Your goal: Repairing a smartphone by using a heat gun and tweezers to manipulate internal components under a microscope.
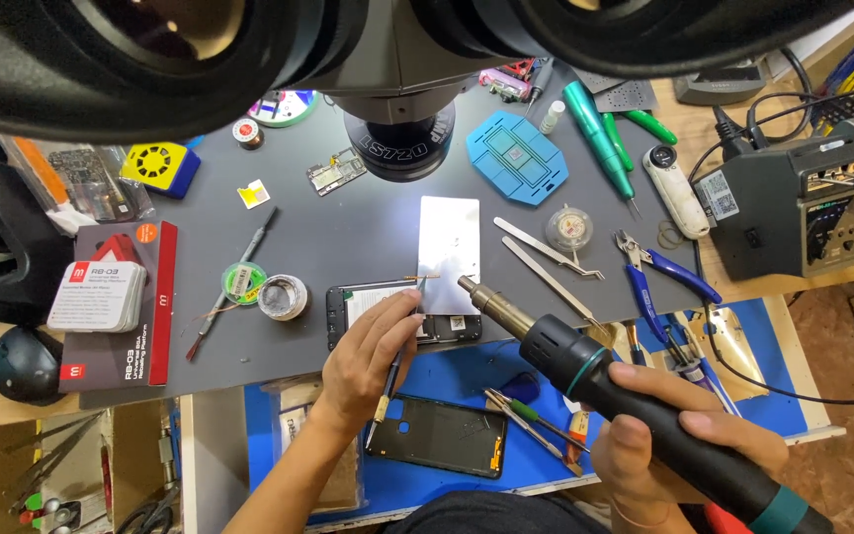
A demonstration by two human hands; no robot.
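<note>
The right hand [679, 440] is wrapped tight around a black hot-air gun [585, 366], whose nozzle points toward 10 o'clock at the opened phone [397, 314] on the grey tabletop [368, 232]. The left hand [368, 361], fingers curled, pinches a thin tool [387, 386] and rests on the phone. Microscope eyepieces [150, 49] block the top; the tool's tip is hidden.
</note>
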